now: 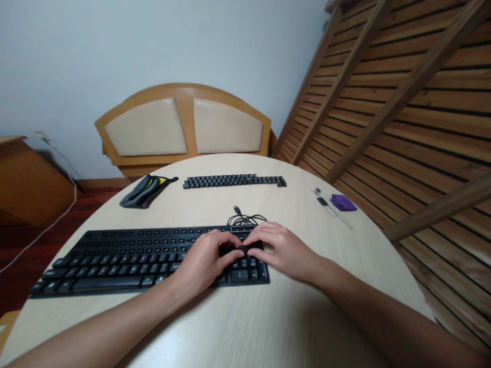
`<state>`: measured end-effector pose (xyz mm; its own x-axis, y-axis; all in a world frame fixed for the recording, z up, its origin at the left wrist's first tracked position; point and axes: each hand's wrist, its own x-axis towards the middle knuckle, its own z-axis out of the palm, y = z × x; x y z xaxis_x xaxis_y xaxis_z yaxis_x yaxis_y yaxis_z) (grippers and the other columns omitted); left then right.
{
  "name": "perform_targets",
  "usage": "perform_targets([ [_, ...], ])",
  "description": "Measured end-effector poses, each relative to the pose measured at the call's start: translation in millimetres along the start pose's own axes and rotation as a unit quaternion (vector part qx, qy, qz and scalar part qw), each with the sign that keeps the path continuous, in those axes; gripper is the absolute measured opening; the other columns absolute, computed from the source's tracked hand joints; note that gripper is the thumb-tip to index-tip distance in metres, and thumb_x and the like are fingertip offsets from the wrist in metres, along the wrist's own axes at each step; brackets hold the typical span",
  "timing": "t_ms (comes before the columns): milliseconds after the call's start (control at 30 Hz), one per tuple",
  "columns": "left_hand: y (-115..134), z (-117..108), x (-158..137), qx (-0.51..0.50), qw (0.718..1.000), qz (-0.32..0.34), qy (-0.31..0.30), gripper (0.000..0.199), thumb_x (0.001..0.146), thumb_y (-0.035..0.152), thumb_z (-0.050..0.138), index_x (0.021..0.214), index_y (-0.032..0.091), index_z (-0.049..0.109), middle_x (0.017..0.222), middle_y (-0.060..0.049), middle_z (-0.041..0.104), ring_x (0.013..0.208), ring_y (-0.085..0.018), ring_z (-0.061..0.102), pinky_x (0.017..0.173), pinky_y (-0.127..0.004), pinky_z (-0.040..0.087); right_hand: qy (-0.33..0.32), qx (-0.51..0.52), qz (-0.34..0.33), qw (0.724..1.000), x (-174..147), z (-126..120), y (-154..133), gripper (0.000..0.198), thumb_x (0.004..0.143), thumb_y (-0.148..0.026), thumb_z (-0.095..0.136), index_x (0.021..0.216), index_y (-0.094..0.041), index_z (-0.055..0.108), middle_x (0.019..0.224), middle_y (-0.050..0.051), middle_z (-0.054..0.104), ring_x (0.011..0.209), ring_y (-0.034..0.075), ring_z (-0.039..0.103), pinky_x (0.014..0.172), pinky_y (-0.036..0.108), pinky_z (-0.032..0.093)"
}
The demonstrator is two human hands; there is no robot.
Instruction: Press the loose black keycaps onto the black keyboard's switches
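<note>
A black keyboard (111,282) lies across the near part of the table. Its lower rows and the number pad's lower part carry keycaps, while the upper rows show bare key sockets. Over the number pad, my left hand (205,255) and my right hand (284,250) face each other, thumbs and fingertips bent into a pinch. Between their tips is a small black keycap (243,247), mostly hidden by the fingers. Behind the number pad lies the keyboard's coiled black cable (245,220) with its USB plug (237,209).
Loose black keycaps (230,181) stand in rows at the table's far side. A grey and yellow cloth pouch (143,193) lies left of them. On the right are a purple cloth (343,202) and a thin wire tool (333,212). Wooden slats (383,102) lean beyond the table.
</note>
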<state>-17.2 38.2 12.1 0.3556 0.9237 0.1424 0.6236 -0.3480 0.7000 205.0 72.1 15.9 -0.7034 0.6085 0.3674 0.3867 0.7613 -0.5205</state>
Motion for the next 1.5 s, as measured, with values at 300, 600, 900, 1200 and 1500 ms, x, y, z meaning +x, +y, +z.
perform_targets([
  [300, 0, -2, 1, -0.001, 1.000, 0.010, 0.007, 0.011, 0.091, 0.029, 0.066, 0.099, 0.023, 0.070, 0.098, -0.003, 0.074, 0.095, -0.024, 0.066, 0.087, -0.039, 0.050, -0.005, 0.026, 0.016, 1.000, 1, 1, 1, 0.013, 0.094, -0.020, 0.064, 0.104, -0.023, 0.072, 0.100, 0.004, 0.075, 0.097, 0.020, 0.065, 0.091, 0.040, 0.050],
  [600, -7, -11, -7, 0.114, 0.990, 0.040, -0.069, 0.087, 0.071, 0.060, 0.078, 0.141, 0.018, 0.049, 0.157, -0.018, 0.036, 0.146, -0.041, 0.028, 0.116, -0.062, 0.028, 0.010, 0.047, 0.035, 0.998, 0, 6, 7, 0.018, 0.096, -0.022, 0.061, 0.108, -0.024, 0.074, 0.105, 0.003, 0.076, 0.101, 0.019, 0.066, 0.093, 0.039, 0.052],
  [900, -10, -9, -8, 0.128, 0.988, 0.049, -0.072, 0.089, 0.072, 0.064, 0.075, 0.143, 0.019, 0.046, 0.158, -0.018, 0.035, 0.147, -0.040, 0.028, 0.117, -0.061, 0.027, 0.006, 0.003, 0.004, 1.000, 2, 7, 2, 0.014, 0.095, -0.023, 0.064, 0.104, -0.024, 0.073, 0.102, 0.004, 0.076, 0.099, 0.020, 0.066, 0.092, 0.041, 0.050],
  [1200, -8, -9, -7, 0.124, 0.988, 0.041, -0.077, 0.090, 0.071, 0.064, 0.076, 0.142, 0.018, 0.047, 0.158, -0.018, 0.035, 0.147, -0.041, 0.028, 0.117, -0.061, 0.027, 0.013, 0.007, -0.009, 1.000, 2, 7, -2, 0.010, 0.092, -0.021, 0.067, 0.099, -0.023, 0.074, 0.100, 0.003, 0.077, 0.098, 0.021, 0.067, 0.092, 0.041, 0.050],
  [1500, -7, -10, -7, 0.133, 0.987, 0.043, -0.082, 0.090, 0.072, 0.065, 0.074, 0.144, 0.018, 0.046, 0.158, -0.019, 0.034, 0.147, -0.040, 0.028, 0.117, -0.060, 0.027, 0.009, 0.006, -0.020, 1.000, 2, 6, -4, 0.009, 0.091, -0.020, 0.068, 0.096, -0.023, 0.075, 0.099, 0.003, 0.077, 0.096, 0.021, 0.068, 0.093, 0.042, 0.050],
])
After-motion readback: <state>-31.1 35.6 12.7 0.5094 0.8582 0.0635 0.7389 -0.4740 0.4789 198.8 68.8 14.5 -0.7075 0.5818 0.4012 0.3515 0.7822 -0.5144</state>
